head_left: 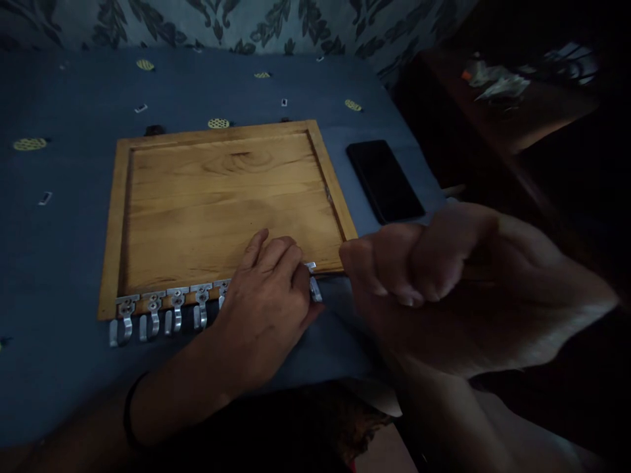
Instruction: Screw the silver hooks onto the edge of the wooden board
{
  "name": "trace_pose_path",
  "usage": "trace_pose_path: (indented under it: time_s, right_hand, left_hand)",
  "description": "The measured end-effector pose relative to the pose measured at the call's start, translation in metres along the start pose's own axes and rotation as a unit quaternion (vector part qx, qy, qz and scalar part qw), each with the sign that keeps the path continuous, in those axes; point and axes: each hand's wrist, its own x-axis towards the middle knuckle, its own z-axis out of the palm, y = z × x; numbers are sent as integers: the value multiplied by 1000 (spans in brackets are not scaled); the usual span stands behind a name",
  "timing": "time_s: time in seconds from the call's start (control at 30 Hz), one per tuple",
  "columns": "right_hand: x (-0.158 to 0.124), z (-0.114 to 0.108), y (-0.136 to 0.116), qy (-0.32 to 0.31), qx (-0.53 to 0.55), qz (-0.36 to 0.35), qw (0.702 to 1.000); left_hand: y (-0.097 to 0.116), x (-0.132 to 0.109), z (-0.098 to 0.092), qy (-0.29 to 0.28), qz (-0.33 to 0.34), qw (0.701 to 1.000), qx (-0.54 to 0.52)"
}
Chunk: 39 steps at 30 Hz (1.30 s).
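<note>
A framed wooden board (pixel 221 203) lies flat on a blue patterned cloth. Along its near edge runs a metal hook rail (pixel 154 302) with several silver hooks fixed by screws. My left hand (pixel 271 295) is closed over the right part of this rail, hiding some hooks; one hook (pixel 314 289) peeks out beside the thumb. Close to the camera, my right hand (pixel 434 282) is raised at the board's near right corner, its fingers curled in. Whatever those fingers may hold is hidden in shadow.
A black phone (pixel 384 180) lies right of the board. Small dark pieces (pixel 154 130) stick out behind its far edge. Beyond the bed-like surface stands a patterned backing (pixel 276 26). At the far right, a dim wooden surface (pixel 547 118) carries a crumpled plastic bag (pixel 500 85).
</note>
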Motion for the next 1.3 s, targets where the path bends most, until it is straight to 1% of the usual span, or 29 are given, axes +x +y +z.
trace_pose_path:
  time_s: [0.1,0.17,0.3,0.4,0.53,0.63,0.7,0.77,0.83,0.97,1.03,1.1,1.13,1.23,1.3]
  right_hand:
    - [0,8,-3,16,-19,38,999]
    - [-4,10,0,26,-35,34,998]
    - [-11,14,10,55,-47,-45,996]
    - [-11,22,15,116,-59,-79,988]
    - [-10,35,21,213,-58,-141,965]
    - [-13,39,27,254,-49,-172,950]
    - [-15,39,30,276,-43,-176,944]
    - [-16,38,32,275,-38,-172,945]
    - [-15,36,31,251,-32,-169,953]
    - [-12,31,18,214,-13,-181,960]
    - [-13,27,10,218,-12,-191,957]
    - [-14,24,2,239,-20,-195,951]
    - [-14,22,0,236,-23,-206,949]
    - [-14,17,-2,173,-25,-248,953]
    - [-13,16,0,151,-28,-248,956]
  left_hand:
    - [0,-1,0,3,2,1000,-2]
    - [-1,-2,1,8,2,1000,1]
    - [-1,-2,2,2,2,1000,1]
    - [-1,-1,3,5,0,1000,3]
    - [0,-1,3,14,3,1000,1]
    - [-1,-1,2,14,5,1000,-1]
    - [-1,-1,2,11,5,1000,-2]
    - [-2,-1,2,4,5,1000,1]
    - [-2,-1,2,-3,5,1000,9]
    - [-3,-1,3,-6,7,1000,12]
    - [-3,-1,3,-2,14,1000,10]
    - [-4,-1,3,-1,15,1000,12]
    - [-4,-1,3,-2,15,1000,13]
    - [-4,-1,2,-9,14,1000,18]
    - [-4,-1,2,-9,17,1000,20]
